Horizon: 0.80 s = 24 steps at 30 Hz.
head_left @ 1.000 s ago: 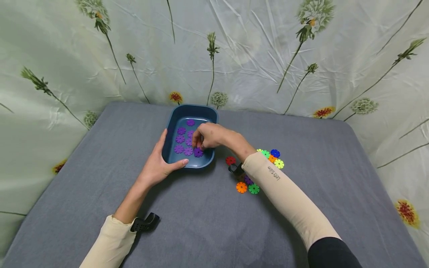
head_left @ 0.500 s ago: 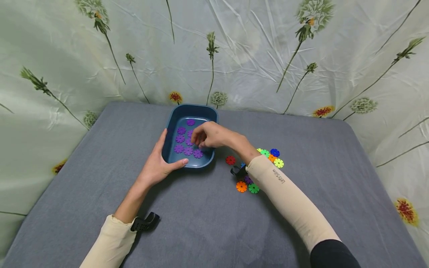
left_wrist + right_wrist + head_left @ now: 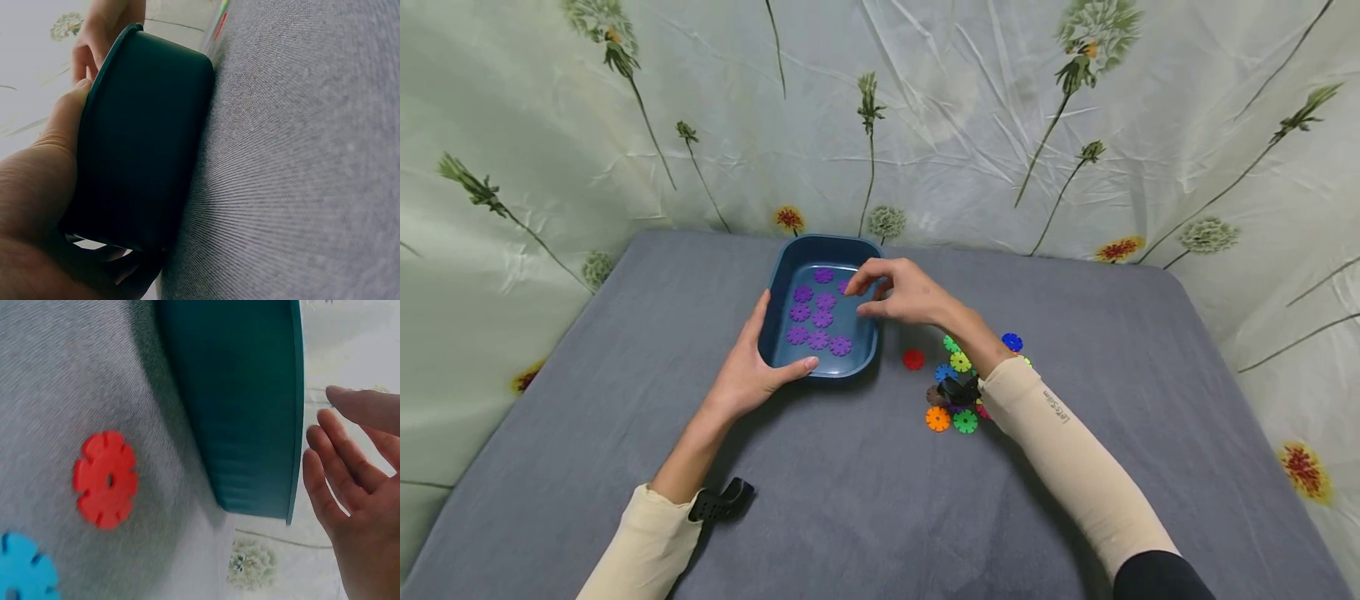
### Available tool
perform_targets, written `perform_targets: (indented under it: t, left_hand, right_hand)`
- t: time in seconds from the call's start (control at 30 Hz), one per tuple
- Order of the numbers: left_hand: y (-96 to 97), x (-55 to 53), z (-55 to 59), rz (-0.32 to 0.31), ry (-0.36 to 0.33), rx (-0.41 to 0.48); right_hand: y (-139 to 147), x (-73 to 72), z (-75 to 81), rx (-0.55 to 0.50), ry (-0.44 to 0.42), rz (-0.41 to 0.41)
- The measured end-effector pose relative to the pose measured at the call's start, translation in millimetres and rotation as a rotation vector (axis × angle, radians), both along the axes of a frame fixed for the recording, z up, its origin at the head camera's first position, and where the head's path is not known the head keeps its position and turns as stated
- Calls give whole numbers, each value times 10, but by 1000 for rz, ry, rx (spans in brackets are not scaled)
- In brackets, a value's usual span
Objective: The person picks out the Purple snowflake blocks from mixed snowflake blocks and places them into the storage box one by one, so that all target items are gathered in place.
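Observation:
A blue plastic tub [image 3: 782, 275] stands on the grey cloth, with several purple flower-shaped plastic discs [image 3: 822, 319] lying flat across its floor. My left hand [image 3: 745, 375] grips the tub's near left corner. In the left wrist view, its thumb lies along the rim and the fingers go round the tub's outer wall [image 3: 144, 137]. Over the tub's right rim hovers my right hand [image 3: 910, 292], its fingers loosely bent and thumb apart. In the right wrist view this hand [image 3: 362, 487] holds nothing. One purple disc is partly hidden behind its fingertips.
Right of the tub lies a loose group of colored discs, including a red one [image 3: 913, 359], an orange one [image 3: 937, 418], a green one [image 3: 966, 422] and a blue one [image 3: 1012, 342]. My right forearm hides part of them. A flower-patterned curtain [image 3: 955, 167] hangs behind the table.
My right hand has lifted from the purple discs and moved right, toward the tub's rim, its fingers spreading. More discs show beside its wrist. The left hand stays on the tub.

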<state>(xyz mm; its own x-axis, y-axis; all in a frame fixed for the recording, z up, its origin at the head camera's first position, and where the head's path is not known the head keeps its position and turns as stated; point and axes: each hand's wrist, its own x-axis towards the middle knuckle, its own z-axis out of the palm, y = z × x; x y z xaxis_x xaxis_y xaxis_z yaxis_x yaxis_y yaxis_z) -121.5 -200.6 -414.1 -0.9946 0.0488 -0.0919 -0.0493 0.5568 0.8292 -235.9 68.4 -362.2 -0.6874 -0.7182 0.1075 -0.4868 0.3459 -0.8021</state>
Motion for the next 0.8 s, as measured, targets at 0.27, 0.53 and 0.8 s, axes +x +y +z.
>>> perform_targets:
  t: [0.27, 0.53, 0.8]
  left_hand:
    - [21, -12, -9, 0, 10, -6]
    - [25, 14, -43, -16, 17, -10]
    - [9, 26, -8, -8, 14, -15]
  right_hand:
    - [243, 45, -18, -29, 9, -55]
    - [419, 170, -75, -7, 13, -90]
    - [511, 231, -107, 19, 15, -92]
